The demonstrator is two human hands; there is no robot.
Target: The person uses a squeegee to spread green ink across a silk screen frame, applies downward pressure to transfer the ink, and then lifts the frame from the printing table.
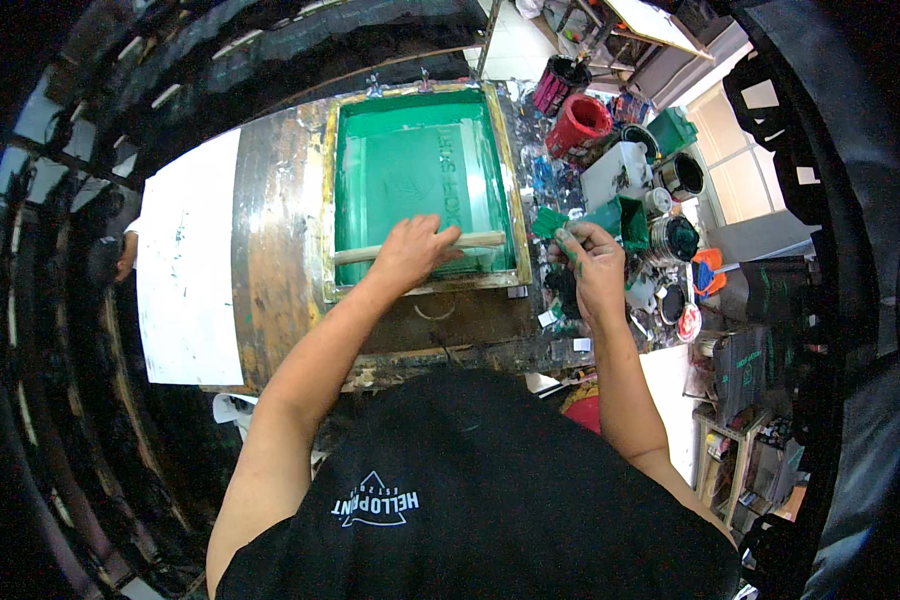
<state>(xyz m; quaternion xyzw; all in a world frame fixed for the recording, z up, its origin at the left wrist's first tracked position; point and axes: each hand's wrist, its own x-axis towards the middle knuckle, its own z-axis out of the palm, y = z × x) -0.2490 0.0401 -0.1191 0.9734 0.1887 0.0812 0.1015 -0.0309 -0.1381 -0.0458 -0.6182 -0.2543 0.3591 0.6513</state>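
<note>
My left hand [415,252] grips the wooden handle of a squeegee [478,240], which lies across the near part of a printing screen. The screen frame [330,200] is wood with yellowish edges. Its mesh [395,165] is smeared with green ink and shows a faint pattern with lettering. To the right of the frame, my right hand [598,265] pinches a small flat scraper [548,222] coated in green ink. Ink also stains the fingers there. Just beyond that hand stands a square green ink container [627,222]. What touches the screen's underside is hidden.
A white sheet [190,260] covers the table's left part, beside the stained wooden tabletop [280,200]. Another person's hand [127,258] shows at far left. Ink cans, a red bucket [580,125] and a white jug [618,172] crowd the right side. Clamps [374,86] sit behind the screen.
</note>
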